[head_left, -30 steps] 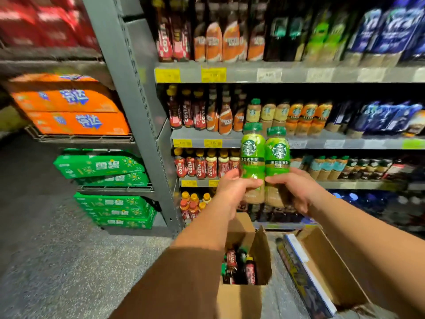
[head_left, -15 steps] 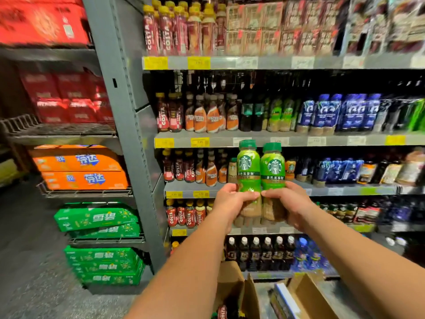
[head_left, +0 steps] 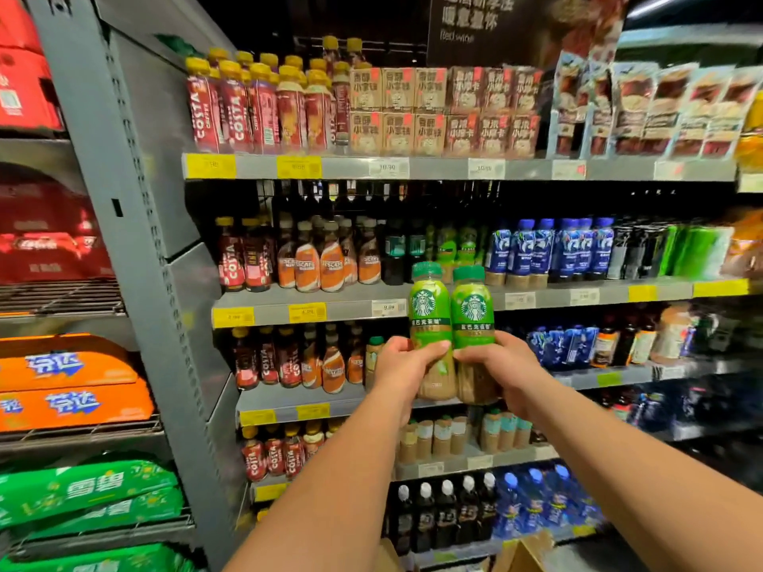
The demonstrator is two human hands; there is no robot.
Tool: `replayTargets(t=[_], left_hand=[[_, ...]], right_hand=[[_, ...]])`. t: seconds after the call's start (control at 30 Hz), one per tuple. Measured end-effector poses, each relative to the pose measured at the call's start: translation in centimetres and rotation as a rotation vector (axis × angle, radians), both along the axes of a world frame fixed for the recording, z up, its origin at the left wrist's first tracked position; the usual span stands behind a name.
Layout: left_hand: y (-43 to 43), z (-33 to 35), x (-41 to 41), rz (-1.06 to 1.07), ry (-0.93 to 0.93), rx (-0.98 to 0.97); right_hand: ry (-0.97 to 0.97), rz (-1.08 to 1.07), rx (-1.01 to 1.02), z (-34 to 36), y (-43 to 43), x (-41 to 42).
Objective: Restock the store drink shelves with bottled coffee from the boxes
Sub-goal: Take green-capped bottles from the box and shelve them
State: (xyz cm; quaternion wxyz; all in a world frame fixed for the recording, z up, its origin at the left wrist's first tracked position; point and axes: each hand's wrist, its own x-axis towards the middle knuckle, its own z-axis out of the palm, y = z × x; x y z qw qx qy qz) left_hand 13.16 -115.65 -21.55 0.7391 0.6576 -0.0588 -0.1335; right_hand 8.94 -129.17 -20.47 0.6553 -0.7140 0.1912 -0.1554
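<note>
Two bottles held up, one per hand.
Left hand (head_left: 402, 365) grips the left bottle (head_left: 429, 315) low on its body, right hand (head_left: 501, 373) grips the right bottle (head_left: 472, 319) likewise (green labels, bottles touching); shelf (head_left: 351, 301) lies beyond both hands, box (head_left: 522, 551) below them.

Two green-labelled, green-capped coffee bottles (head_left: 452, 324), yellow price tags (head_left: 306, 312), orange drink cases (head_left: 70, 390), grey shelf upright (head_left: 136, 241)

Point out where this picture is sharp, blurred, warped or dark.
Head view, centre: left bottle and right bottle sharpest, labels legible. Head view, right edge: green items smeared by blur. Head view, left: grey post leans, likely wide-lens distortion. Head view, lower right: shelves sink into shadow.
</note>
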Motion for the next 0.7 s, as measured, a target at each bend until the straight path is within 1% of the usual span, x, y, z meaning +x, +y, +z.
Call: replayTargets(t=[0.13, 0.33, 0.47, 0.7], left_hand=[[-1.5, 0.9, 4.4, -0.022, -0.031, -0.012], [-3.9, 3.6, 12.9, -0.137, -0.067, 0.023], [-6.6, 4.9, 17.1, -0.223, -0.09, 0.033], [-11.5, 4.3, 22.0, -0.189, -0.09, 0.022]], right_hand=[[-0.016, -0.038, 0.008, 0.2, -1.3, 4.3], [-0.019, -0.113, 0.053, 1.7, -3.6, 11.7], [-0.04, -0.15, 0.079, 3.1, -5.7, 14.8], [-0.066, -0.19, 0.095, 3.5, -9.7, 19.4]])
